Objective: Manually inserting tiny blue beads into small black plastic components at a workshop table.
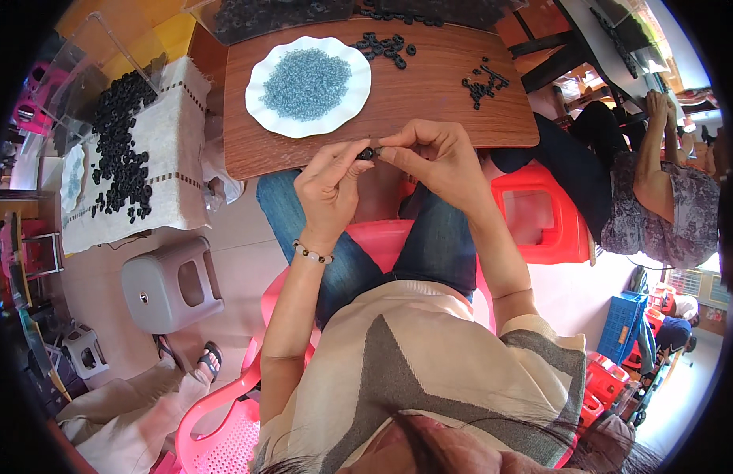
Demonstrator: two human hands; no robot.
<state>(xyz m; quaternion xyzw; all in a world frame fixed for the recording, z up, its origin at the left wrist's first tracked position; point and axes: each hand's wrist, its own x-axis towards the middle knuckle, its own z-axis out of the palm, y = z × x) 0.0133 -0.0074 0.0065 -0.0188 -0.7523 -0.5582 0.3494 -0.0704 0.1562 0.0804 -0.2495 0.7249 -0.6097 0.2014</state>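
Note:
Above my lap, at the near edge of the brown wooden table point(437, 95), my two hands meet. My left hand point(328, 188) is closed, pinching a small black ring-like part point(366, 153) between thumb and fingertips. My right hand point(444, 162) pinches right beside that part; whatever is between its fingertips is too small to name. A white scalloped plate point(257, 103) full of small clear bluish pieces point(307, 83) lies on the table, just beyond my left hand. Farther back are loose black rings point(386, 47), and to the right a scatter of small black pieces point(483, 85).
At left, a cloth-covered table point(173, 158) bears a heap of black rings point(122, 150) and a clear bin. A grey stool point(157, 288) stands below it. To my right are a red stool point(540, 217) and a seated person point(659, 197). Another person's legs point(153, 395) show lower left.

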